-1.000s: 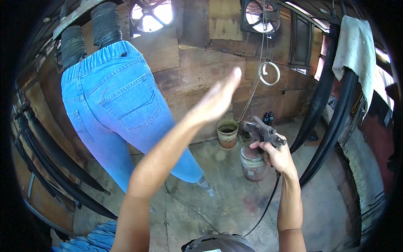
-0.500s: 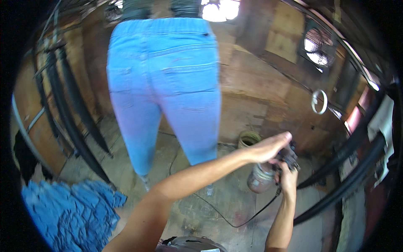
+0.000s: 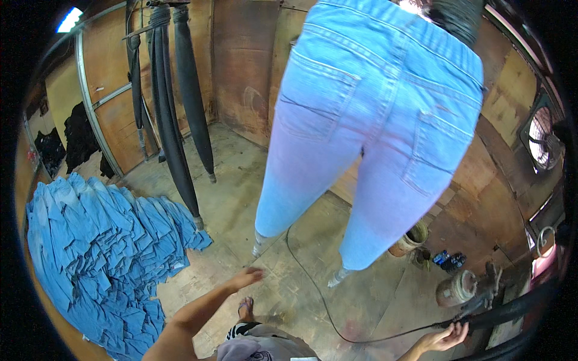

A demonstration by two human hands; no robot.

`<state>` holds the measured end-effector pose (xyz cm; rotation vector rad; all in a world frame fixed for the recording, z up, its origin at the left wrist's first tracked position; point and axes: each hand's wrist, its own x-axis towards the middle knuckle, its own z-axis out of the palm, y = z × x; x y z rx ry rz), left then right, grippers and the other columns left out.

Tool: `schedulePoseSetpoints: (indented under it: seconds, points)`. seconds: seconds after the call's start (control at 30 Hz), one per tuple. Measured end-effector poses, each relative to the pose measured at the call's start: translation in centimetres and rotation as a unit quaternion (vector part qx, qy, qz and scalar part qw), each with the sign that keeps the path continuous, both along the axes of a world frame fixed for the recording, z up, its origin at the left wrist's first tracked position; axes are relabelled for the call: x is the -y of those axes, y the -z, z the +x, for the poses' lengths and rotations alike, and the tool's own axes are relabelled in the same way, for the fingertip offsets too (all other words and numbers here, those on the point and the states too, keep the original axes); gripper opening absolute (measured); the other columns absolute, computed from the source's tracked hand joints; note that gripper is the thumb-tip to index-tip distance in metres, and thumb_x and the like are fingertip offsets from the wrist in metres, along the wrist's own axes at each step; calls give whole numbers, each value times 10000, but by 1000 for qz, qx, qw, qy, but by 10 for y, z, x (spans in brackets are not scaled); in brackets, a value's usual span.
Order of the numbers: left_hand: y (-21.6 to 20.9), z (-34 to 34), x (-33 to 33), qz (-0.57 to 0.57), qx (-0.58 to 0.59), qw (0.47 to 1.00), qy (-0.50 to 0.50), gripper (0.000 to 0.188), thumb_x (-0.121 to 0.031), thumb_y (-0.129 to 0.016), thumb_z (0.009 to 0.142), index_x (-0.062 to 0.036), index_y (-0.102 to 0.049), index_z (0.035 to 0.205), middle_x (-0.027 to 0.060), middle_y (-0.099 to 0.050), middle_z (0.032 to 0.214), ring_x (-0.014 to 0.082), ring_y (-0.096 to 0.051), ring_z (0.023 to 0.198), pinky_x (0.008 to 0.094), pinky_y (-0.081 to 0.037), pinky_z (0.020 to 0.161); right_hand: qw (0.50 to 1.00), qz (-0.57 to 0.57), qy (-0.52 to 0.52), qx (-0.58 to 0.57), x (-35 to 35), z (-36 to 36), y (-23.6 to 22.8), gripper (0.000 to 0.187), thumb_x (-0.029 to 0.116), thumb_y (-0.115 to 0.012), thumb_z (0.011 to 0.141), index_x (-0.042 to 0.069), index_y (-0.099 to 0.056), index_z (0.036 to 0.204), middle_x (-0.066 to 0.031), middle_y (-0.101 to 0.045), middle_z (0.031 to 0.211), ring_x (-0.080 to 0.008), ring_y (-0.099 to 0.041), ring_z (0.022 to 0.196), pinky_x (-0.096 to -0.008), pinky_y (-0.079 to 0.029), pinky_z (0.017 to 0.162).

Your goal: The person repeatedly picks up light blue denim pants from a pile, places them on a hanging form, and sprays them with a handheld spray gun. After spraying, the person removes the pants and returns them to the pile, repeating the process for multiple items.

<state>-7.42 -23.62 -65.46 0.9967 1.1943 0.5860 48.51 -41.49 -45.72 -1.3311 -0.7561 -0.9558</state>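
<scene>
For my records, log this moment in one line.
left hand: empty; right hand: by hose, grip unclear; blue jeans: on form

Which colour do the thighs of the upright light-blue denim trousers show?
The trousers' thighs look pale purple, best seen in the head view.

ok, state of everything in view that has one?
Mounted jeans: stretched over leg forms, purple-tinged at thighs
Jeans pile: heaped, rumpled
Left hand: empty, slightly blurred
Right hand: fingers bent, not gripping the gun
Spray gun: out of hand, beside the right hand
Hose: loosely curved
Bucket: open-topped
Fan: can't tell if running
</scene>
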Motion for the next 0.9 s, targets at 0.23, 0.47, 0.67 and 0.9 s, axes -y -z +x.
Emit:
schedulePoseSetpoints:
  seconds: [0.23,0.47,0.67,0.9]
  points:
    - [62,-136,0,-101,19,991,-89,536,-401,-540,996,-39,-507,1390,161,-645,1275,270,-632,1150,410,-479,1000,818,-272,-337,-379,-115,-56,109,356,93,-456,958,42,-586,1286,-112,-644,1106,-196,-629,831,-338,-542,667]
    - [14,-49,-167,27,37,993,-108,696,-555,-387,1028,-8,-448,1454,197,-580,1364,310,-572,1226,421,-496,980,560,-426,-395,-591,-247,-100,153,615,568,-421,989,45,-572,1277,-165,-675,1149,-275,-687,1013,-440,-604,715]
    - [-31,-7,-226,25,-28,996,84,789,-663,-244,1008,-64,-454,1477,196,-482,1476,310,-525,1278,432,-518,926,558,-360,-395,-635,-248,-112,136,511,541,-486,968,101,-597,1205,-86,-691,970,-216,-669,788,-385,-576,662]
    - [-45,-4,-262,88,-3,995,39,476,-469,-531,1010,-21,-693,995,77,-679,860,165,-614,743,333,-517,636,621,-93,-389,-674,-239,-146,144,334,321,-461,991,98,-583,1208,-71,-681,1057,-226,-678,877,-412,-563,748]
